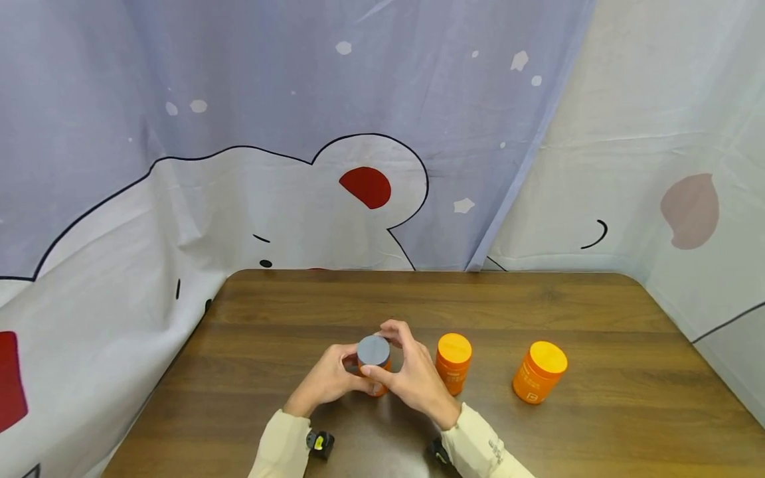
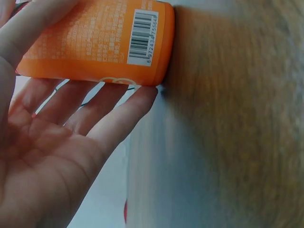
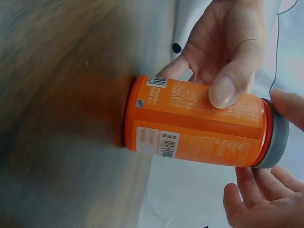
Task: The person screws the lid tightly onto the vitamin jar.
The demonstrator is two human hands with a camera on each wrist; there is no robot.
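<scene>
An orange jar (image 3: pixel 199 123) with printed labels and a barcode stands upright on the wooden table, topped by a grey lid (image 1: pixel 373 350). My left hand (image 1: pixel 331 375) grips the jar's body from the left, thumb on the near side. In the left wrist view, the fingers of that hand (image 2: pixel 52 156) lie along the jar's side down to its base. From the right, my right hand (image 1: pixel 415 375) holds the lid between thumb and fingers. The right wrist view shows its thumb at one side of the lid (image 3: pixel 278 140) and fingers at the other.
Just right of my right hand stands a second orange jar (image 1: pixel 454 378) with an orange-yellow lid. A third, similar jar (image 1: pixel 532 385) is farther right on the wooden table (image 1: pixel 609 372). A printed curtain (image 1: pixel 287 212) hangs behind the table and along its sides.
</scene>
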